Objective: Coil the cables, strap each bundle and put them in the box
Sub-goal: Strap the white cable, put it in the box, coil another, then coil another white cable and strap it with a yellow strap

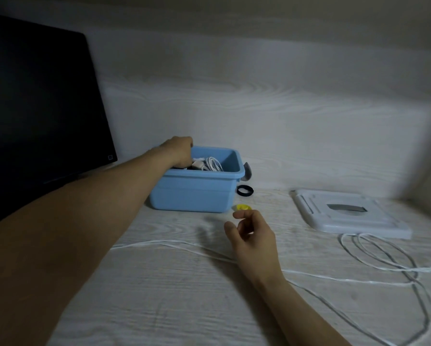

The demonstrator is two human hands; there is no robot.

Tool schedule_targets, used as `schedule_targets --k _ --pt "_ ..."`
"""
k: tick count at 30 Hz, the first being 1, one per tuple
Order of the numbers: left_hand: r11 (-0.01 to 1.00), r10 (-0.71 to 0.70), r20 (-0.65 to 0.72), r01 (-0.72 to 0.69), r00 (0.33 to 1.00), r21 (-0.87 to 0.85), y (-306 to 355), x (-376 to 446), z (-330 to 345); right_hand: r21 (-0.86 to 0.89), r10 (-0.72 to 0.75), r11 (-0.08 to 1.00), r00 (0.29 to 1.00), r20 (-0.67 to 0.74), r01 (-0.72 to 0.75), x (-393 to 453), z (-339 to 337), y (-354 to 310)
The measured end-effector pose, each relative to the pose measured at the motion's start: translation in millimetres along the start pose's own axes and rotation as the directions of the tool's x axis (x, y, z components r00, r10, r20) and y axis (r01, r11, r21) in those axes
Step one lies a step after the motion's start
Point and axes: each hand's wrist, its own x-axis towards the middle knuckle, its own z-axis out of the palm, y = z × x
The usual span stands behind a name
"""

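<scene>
- Head view: the blue box [197,193] stands on the pale wood-grain bench [159,295], at about 12 o'clock from the person.
- The left hand [180,151] reaches into the box at its 10 o'clock corner, over the rim; its fingers dip inside and are hidden, so I cannot tell whether they grip anything.
- A coiled white cable [213,164] lies inside the box, just beside that hand, with other pale and dark pieces too blurred to name.
- The right hand [253,236] hovers above the bench at 5 o'clock of the box, fingers loosely curled and holding nothing.
- A yellow strap [243,207] lies on the bench just beyond the right fingertips, near the box's front corner.
- A black ring [245,190] lies at 3 o'clock of the box, close to its wall.
- A loose white cable [384,255] runs across the bench and loops at 4 o'clock, uncoiled, passing under the right wrist.
- A flat white stand [354,213] lies at 3 o'clock, well apart from the box.
- A dark monitor [39,103] leans at 9 o'clock.
</scene>
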Motion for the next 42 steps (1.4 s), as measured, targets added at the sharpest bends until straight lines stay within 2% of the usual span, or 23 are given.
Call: schedule_targets --k 3,7,10,14,16,18,20,21,23,25,27,28,31,36,38,39,40,41,42 --pt "0.999 -0.02 0.043 0.018 0.999 0.049 2.1 3.9 4.2 -0.015 -0.005 1.0 1.0 0.007 0.005 0.1 -0.2 0.0" --pt "0.988 -0.04 0.213 0.006 0.976 0.156 7.3 8.4 8.2 -0.032 0.008 0.999 1.0 0.009 -0.008 2.0 0.2 2.9" --pt "0.992 -0.081 0.357 0.041 0.93 0.119 11.3 0.9 6.3 -0.034 0.016 0.999 1.0 0.018 -0.016 1.5 2.1 3.8" --pt "0.996 -0.083 0.451 0.067 0.889 0.051 12.5 -2.9 4.6 -0.054 0.034 0.998 0.999 0.02 -0.033 1.1 5.3 5.9" --pt "0.985 -0.08 0.449 0.141 0.89 -0.103 8.2 -3.2 2.1 -0.05 0.049 0.998 0.999 0.011 -0.048 1.3 3.9 7.1" --pt "0.963 -0.068 0.355 0.155 0.933 -0.223 4.7 -4.9 -1.2 -0.049 0.055 0.997 0.998 0.011 -0.054 1.5 2.6 6.9" --pt "0.959 0.03 0.122 0.006 0.992 -0.282 6.4 -1.6 -4.2 -0.052 0.054 0.997 0.998 0.022 -0.053 1.7 2.9 5.5" --pt "0.955 0.092 0.004 -0.087 0.996 -0.283 11.1 -1.7 -4.9 -0.056 0.054 0.997 0.998 0.024 -0.053 1.3 3.3 5.0" --pt "0.936 0.198 -0.083 -0.213 0.977 -0.278 23.5 -8.8 -5.4 -0.062 0.055 0.997 0.998 0.029 -0.053 1.7 4.1 6.0" --pt "0.958 0.259 0.051 -0.25 0.965 -0.141 33.5 -13.9 0.3 -0.063 0.058 0.996 0.998 0.028 -0.056 1.7 3.3 6.9" --pt "0.982 0.183 0.229 -0.187 0.956 -0.005 37.1 -17.2 9.5 -0.063 0.058 0.996 0.998 0.028 -0.057 1.8 2.2 7.8" --pt "0.988 0.14 0.268 -0.151 0.953 0.02 36.9 -17.7 15.1 -0.063 0.06 0.996 0.998 0.028 -0.058 2.0 2.3 8.1" --pt "0.994 0.098 0.298 -0.105 0.95 0.01 40.4 -22.4 21.1 -0.066 0.067 0.996 0.997 0.028 -0.065 2.1 2.8 8.2" --pt "0.993 0.031 0.343 0.01 0.939 -0.118 53.1 -22.8 8.0 -0.079 0.093 0.993 0.995 0.037 -0.09 2.6 1.3 7.5" --pt "0.998 0.05 0.253 -0.043 0.966 -0.035 54.1 -29.4 14.9 -0.109 0.095 0.99 0.993 0.068 -0.087 2.0 -1.1 5.1" --pt "0.993 0.118 0.139 -0.121 0.983 0.009 53.6 -32.9 19.7 -0.132 0.088 0.988 0.992 0.088 -0.076 1.5 -1.7 3.8" --pt "0.976 0.216 -0.049 -0.215 0.975 0.035 53.2 -38.1 23.4 -0.16 0.078 0.985 0.99 0.114 -0.06 1.0 -2.1 2.7" --pt "0.949 0.31 -0.28 -0.313 0.909 0.034 50.7 -45.0 26.3 -0.186 0.069 0.982 0.987 0.148 -0.041 0.3 -2.2 0.9" --pt "0.909 0.365 -0.492 -0.416 0.79 0.005 47.4 -54.1 28.5 -0.209 0.058 0.978 0.98 0.189 -0.018 -0.3 -2.3 -1.2"
